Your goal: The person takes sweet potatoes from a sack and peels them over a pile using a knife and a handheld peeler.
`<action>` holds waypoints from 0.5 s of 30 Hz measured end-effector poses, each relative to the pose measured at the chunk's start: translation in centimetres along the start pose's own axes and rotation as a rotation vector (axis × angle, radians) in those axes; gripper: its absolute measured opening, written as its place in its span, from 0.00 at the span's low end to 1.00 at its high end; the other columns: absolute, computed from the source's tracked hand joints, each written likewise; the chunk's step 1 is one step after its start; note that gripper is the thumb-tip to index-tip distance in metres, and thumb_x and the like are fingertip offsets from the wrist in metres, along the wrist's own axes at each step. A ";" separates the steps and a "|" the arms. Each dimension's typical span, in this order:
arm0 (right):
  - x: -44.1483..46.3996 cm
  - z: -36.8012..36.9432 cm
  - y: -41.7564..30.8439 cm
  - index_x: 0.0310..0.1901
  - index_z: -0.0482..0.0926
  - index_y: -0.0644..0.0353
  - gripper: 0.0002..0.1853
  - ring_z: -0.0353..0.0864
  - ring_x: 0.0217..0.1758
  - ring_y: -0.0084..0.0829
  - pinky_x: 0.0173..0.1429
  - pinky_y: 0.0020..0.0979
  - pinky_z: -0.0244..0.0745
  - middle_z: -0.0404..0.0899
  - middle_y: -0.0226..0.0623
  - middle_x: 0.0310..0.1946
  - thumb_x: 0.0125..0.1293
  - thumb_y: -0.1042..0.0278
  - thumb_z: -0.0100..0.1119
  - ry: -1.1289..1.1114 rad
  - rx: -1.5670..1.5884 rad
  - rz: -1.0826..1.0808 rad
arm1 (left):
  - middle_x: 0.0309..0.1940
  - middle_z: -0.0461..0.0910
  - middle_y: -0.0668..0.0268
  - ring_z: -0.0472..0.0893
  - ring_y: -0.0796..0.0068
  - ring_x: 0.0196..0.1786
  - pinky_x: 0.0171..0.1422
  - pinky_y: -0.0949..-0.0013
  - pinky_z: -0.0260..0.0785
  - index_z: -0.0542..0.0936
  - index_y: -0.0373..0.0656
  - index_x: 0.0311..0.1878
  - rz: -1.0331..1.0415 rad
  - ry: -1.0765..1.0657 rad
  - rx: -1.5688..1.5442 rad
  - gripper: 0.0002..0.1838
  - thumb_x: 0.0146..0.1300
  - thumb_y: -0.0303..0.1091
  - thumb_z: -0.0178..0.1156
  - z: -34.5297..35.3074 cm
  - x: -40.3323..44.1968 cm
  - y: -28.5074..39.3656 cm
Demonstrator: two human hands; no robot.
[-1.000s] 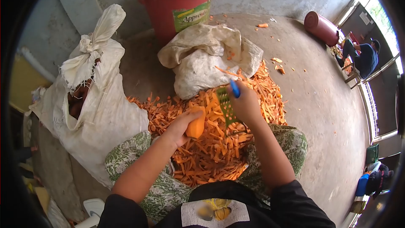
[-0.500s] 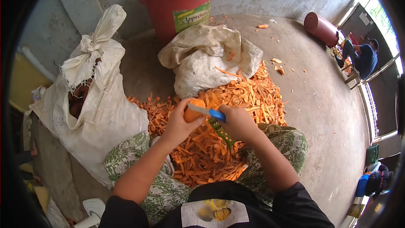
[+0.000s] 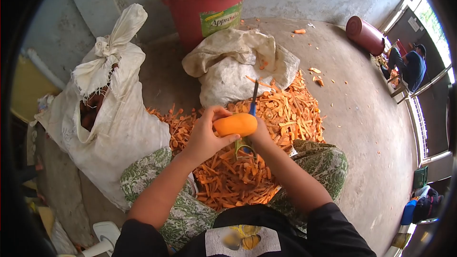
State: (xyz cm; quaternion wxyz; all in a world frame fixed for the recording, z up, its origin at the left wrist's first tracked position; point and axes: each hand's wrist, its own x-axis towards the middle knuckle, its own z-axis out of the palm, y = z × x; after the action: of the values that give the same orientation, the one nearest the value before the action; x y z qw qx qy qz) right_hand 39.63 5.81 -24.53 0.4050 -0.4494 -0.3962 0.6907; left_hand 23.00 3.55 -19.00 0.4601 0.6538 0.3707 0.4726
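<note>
My left hand (image 3: 207,131) is closed around a thick, peeled orange carrot (image 3: 235,124), held crosswise above a heap of peelings. Behind the carrot's far end, my right hand (image 3: 261,134) is partly hidden. It grips a knife (image 3: 253,107) with a blue handle, the dark blade pointing up and away from me. A green peeler (image 3: 243,146) shows below that same hand, seemingly held along with the knife. Orange peelings (image 3: 238,178) lie piled between my knees and spread forward to a crumpled white sack (image 3: 221,83).
A tied white sack (image 3: 114,128) with a torn opening stands at my left. Beyond the crumpled sack is a red tub (image 3: 207,12). Another red bin (image 3: 365,34) lies tipped at far right, near a seated person (image 3: 412,69). Scraps dot the concrete floor (image 3: 362,128).
The carrot has turned from pointing away to lying crosswise. The knife blade has swung off the carrot and now points upward. My right hand has moved slightly left, behind the carrot.
</note>
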 end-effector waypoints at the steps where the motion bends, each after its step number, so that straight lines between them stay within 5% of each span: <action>1: 0.2 0.1 -0.5 0.50 0.73 0.62 0.17 0.77 0.40 0.25 0.43 0.27 0.71 0.78 0.32 0.37 0.59 0.69 0.56 0.000 0.000 -0.001 | 0.44 0.73 0.61 0.75 0.71 0.50 0.53 0.69 0.69 0.66 0.41 0.50 -0.080 -0.025 0.187 0.30 0.44 0.27 0.70 -0.3 0.1 0.7; 3: 0.4 0.6 -1.7 0.47 0.73 0.62 0.15 0.80 0.34 0.33 0.40 0.31 0.72 0.80 0.39 0.32 0.58 0.70 0.55 0.280 -0.389 -0.172 | 0.43 0.74 0.62 0.75 0.71 0.48 0.51 0.69 0.69 0.67 0.41 0.49 -0.157 -0.045 0.374 0.29 0.43 0.30 0.70 -0.6 0.3 1.1; 4: 0.1 0.9 -2.3 0.47 0.73 0.62 0.15 0.80 0.34 0.33 0.40 0.31 0.72 0.80 0.39 0.32 0.58 0.70 0.55 0.278 -0.391 -0.174 | 0.41 0.75 0.63 0.76 0.71 0.47 0.50 0.68 0.68 0.68 0.41 0.49 -0.261 -0.078 0.387 0.29 0.43 0.32 0.70 -0.6 0.2 1.0; 6: -0.9 1.7 -3.7 0.45 0.74 0.59 0.14 0.79 0.30 0.45 0.37 0.38 0.72 0.78 0.47 0.27 0.56 0.71 0.55 0.314 -0.892 -0.263 | 0.40 0.76 0.63 0.76 0.71 0.46 0.50 0.68 0.68 0.69 0.41 0.49 -0.367 -0.110 0.399 0.29 0.42 0.34 0.70 -0.7 0.2 0.7; 15: -4.0 1.9 -6.4 0.33 0.72 0.60 0.07 0.76 0.28 0.49 0.34 0.45 0.69 0.74 0.47 0.20 0.55 0.66 0.54 0.124 -1.173 -0.187 | 0.39 0.77 0.61 0.78 0.70 0.43 0.48 0.67 0.68 0.72 0.40 0.46 -0.246 0.098 0.403 0.25 0.42 0.30 0.68 -2.4 1.1 -1.0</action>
State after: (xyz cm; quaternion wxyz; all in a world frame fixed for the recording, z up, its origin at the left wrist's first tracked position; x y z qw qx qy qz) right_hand 40.26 4.14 -16.97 0.1708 -0.6006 -0.7250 0.2906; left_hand 20.98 5.43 -19.31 0.3561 0.6587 0.5562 0.3606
